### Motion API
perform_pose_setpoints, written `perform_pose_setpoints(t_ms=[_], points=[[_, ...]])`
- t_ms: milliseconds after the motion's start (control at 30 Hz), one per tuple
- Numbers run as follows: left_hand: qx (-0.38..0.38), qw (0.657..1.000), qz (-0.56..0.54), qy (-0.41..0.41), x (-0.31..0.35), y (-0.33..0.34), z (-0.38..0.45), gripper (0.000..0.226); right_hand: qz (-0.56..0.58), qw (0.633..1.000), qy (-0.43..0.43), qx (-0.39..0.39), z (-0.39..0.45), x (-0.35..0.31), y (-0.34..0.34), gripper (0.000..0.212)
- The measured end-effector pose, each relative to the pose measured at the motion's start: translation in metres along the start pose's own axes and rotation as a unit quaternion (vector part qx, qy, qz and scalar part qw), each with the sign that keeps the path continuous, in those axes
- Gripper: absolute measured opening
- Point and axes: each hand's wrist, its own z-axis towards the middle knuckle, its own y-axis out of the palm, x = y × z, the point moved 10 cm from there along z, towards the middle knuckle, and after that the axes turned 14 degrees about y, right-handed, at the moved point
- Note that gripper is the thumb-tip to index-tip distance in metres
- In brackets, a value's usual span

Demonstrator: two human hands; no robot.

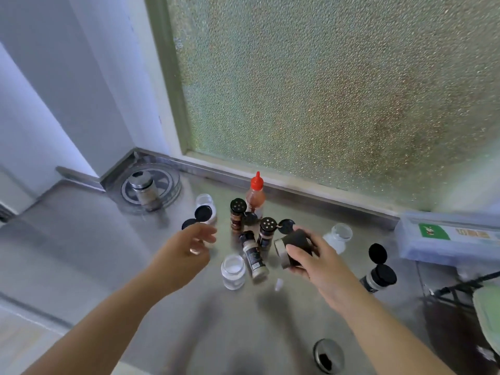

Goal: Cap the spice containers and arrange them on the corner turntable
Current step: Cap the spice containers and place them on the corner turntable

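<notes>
A clear round turntable (173,182) sits in the counter's back left corner with one silver-capped jar (144,190) on it. Several spice jars cluster mid-counter: two dark shakers with holed tops (238,213) (266,231), a tilted grinder bottle (254,257), a red-capped sauce bottle (255,193), and open white jars (233,270) (338,236) (207,204). Loose black lids (189,223) lie nearby. My right hand (311,255) grips a dark jar (293,247) held sideways. My left hand (186,250) hovers with relaxed fingers, holding nothing, just in front of the lids.
A flip-top jar (378,277) with its lid open stands at the right. A blue plastic-wrapped box (446,239) lies beside the frosted window (324,90). A sink drain (328,355) is near the bottom. A small white piece (278,284) lies on the counter.
</notes>
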Motion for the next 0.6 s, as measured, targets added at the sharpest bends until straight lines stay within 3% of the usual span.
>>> perform_pose_setpoints(t_ms=[100, 200, 467, 600], points=[[0.002, 1.000, 0.009, -0.023, -0.015, -0.003, -0.015, 0.042, -0.109, 0.993, -0.037, 0.011, -0.003, -0.004, 0.015, 0.043], [-0.005, 0.999, 0.018, -0.046, -0.028, -0.005, -0.027, 0.041, -0.129, 0.990, -0.049, 0.007, -0.006, -0.004, 0.024, 0.046], [-0.020, 0.998, 0.030, -0.060, -0.034, -0.002, -0.024, 0.035, -0.033, 0.999, 0.006, 0.042, -0.004, 0.012, -0.005, 0.040], [-0.039, 0.998, 0.041, -0.031, -0.022, 0.013, -0.006, 0.043, -0.042, 0.996, 0.029, 0.067, -0.015, 0.022, -0.023, 0.043]])
